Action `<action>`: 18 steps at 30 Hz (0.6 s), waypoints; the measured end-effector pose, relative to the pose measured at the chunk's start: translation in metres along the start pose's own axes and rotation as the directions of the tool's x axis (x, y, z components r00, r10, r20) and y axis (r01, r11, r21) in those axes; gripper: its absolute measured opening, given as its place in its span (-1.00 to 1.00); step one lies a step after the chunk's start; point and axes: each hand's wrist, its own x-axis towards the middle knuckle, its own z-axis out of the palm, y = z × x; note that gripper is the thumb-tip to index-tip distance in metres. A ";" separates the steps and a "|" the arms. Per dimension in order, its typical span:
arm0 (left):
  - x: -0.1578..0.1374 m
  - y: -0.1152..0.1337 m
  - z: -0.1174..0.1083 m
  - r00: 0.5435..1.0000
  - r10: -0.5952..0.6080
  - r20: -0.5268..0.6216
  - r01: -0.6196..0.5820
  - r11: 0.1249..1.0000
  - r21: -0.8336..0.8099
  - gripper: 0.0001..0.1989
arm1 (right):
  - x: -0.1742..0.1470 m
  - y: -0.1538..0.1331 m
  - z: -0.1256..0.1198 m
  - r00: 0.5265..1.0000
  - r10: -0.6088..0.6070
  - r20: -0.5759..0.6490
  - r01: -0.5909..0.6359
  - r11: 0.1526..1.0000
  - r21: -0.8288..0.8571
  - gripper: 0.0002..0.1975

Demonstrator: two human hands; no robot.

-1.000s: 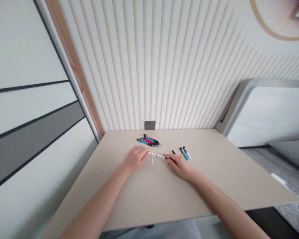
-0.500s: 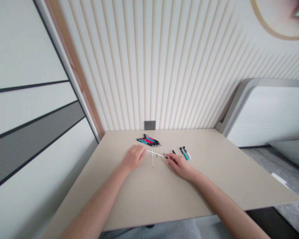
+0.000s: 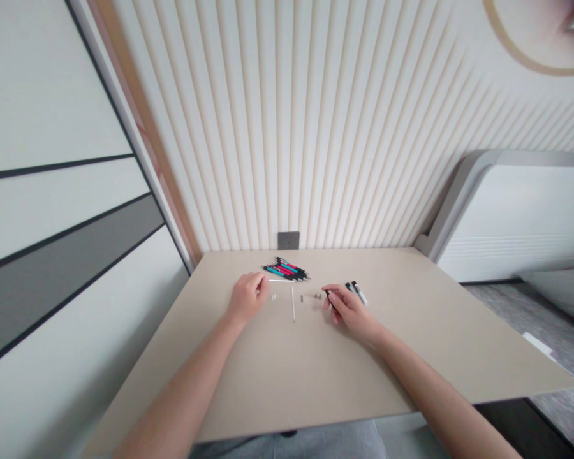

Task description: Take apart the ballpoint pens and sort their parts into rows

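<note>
My left hand (image 3: 249, 296) is closed, pinching one end of a thin white pen refill (image 3: 281, 280) that points right, just in front of the pen pile. In my right hand (image 3: 349, 310) a short black pen part (image 3: 328, 294) sits between thumb and fingers; its lower end is hidden. A second white refill (image 3: 293, 305) lies on the table between the hands. Beside it is a small dark piece (image 3: 301, 298). Tiny grey pieces (image 3: 318, 296) lie by my right fingertips, and small pale pieces (image 3: 273, 297) lie right of my left hand.
Several black, red and teal pens (image 3: 287, 270) lie piled at the back of the beige table (image 3: 310, 376). A white pen barrel (image 3: 360, 293) and a teal one (image 3: 349, 286), partly covered, are behind my right hand. A dark wall socket (image 3: 288, 240) is above the table's back edge.
The white refill has come away from the black part in my right hand. My left hand has moved left with it, and the small pale pieces are uncovered.
</note>
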 end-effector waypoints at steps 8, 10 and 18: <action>0.001 -0.002 0.000 0.997 -0.079 0.013 0.080 0.995 -0.060 -0.64 | -0.001 0.004 -0.002 1.000 0.025 0.003 -0.025 0.995 -0.098 -0.58; 0.000 -0.003 0.001 0.994 -0.099 0.041 0.102 0.991 -0.088 -0.63 | -0.001 0.004 -0.003 1.000 0.022 0.007 -0.021 0.992 -0.128 -0.58; 0.000 -0.004 0.003 0.993 -0.109 0.054 0.119 0.970 -0.213 -0.75 | -0.001 0.005 -0.004 1.000 -0.003 0.024 0.007 0.980 -0.198 -0.61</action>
